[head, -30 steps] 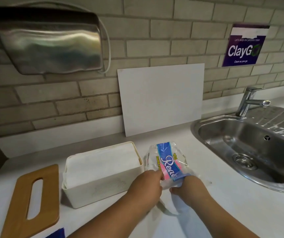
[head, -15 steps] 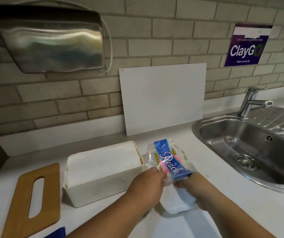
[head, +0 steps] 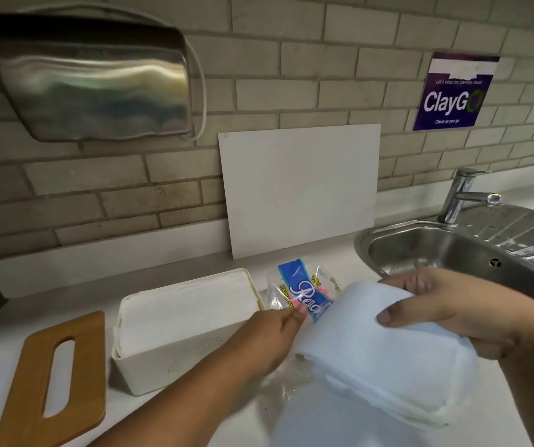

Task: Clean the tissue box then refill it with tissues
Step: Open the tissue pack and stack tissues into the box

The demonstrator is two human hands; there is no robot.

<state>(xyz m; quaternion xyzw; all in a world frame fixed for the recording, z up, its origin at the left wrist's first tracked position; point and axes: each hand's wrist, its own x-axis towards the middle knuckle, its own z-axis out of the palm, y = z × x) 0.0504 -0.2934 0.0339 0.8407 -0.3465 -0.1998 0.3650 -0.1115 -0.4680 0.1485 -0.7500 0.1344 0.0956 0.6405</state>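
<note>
A cream tissue box (head: 175,366) stands on the white counter, lidless and filled with white tissues (head: 188,308). Its wooden lid (head: 30,382) with a slot lies flat to the left. Right of the box lies a clear plastic tissue pack (head: 304,291) with a blue label. My left hand (head: 265,337) pinches the pack's near end. My right hand (head: 446,311) holds a thick stack of white tissues (head: 372,350), drawn out of the pack and raised toward me.
A steel sink (head: 452,253) with a tap (head: 462,195) is set in the counter at right. A white board (head: 297,188) leans on the brick wall. A steel dispenser (head: 88,79) hangs on the wall at upper left, with a purple sign (head: 452,91) at upper right.
My right hand has pulled the stack of tissues out of the plastic pack, toward me and to the right. My left hand still holds the pack's end.
</note>
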